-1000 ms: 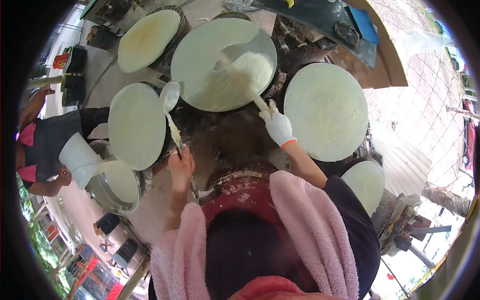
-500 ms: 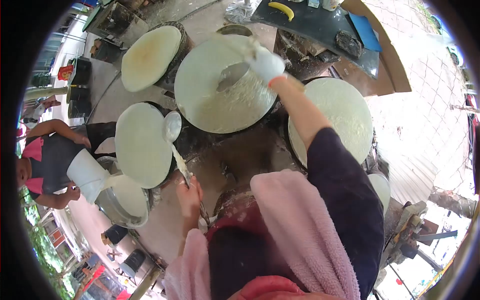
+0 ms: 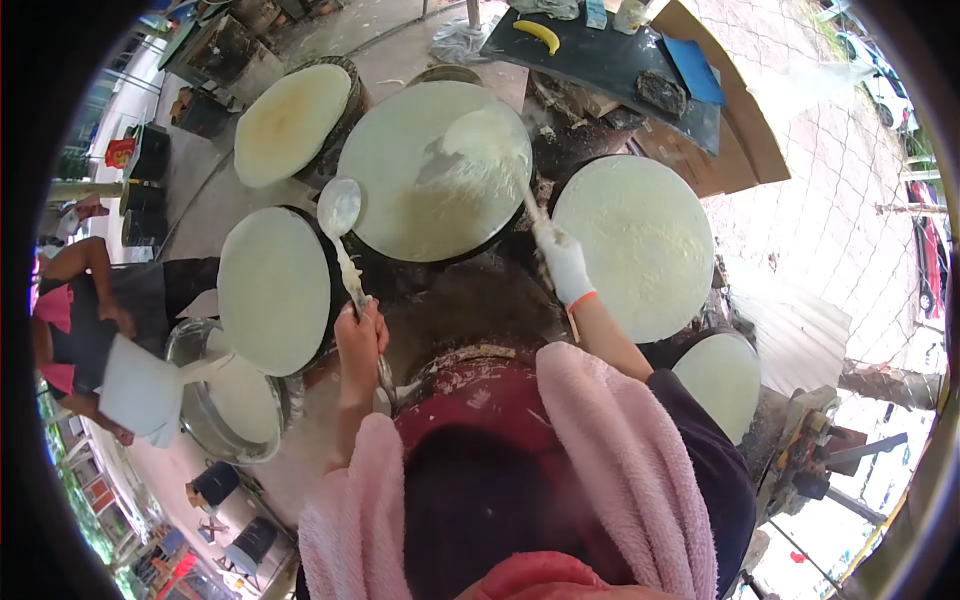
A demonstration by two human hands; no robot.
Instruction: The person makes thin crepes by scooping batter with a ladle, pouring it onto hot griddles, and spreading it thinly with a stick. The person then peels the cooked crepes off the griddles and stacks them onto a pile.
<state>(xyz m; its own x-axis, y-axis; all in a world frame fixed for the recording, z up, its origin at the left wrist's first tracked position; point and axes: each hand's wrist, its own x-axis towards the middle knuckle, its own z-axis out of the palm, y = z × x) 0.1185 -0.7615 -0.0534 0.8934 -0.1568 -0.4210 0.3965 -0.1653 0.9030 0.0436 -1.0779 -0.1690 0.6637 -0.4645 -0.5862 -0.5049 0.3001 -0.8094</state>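
My left hand is wrapped round the handle of a metal ladle. Batter clings to the ladle, whose bowl is raised between the left and centre griddles. My right hand, in a white glove with an orange band at the wrist, grips a batter-coated spreader by its handle. The spreader's head is hard to tell from the pale batter on the large centre pancake. That pancake has a rough, streaked patch near its middle. Pale pancakes also cover the left griddle and the right griddle.
A browned pancake lies on the far-left griddle; a smaller one sits at the near right. A co-worker at left tips a white bucket into a metal batter pot. A banana lies on a dark table.
My right hand has come back from the centre griddle's far right side toward my body. My left hand keeps the ladle raised. The co-worker's bucket has moved left and nearer me.
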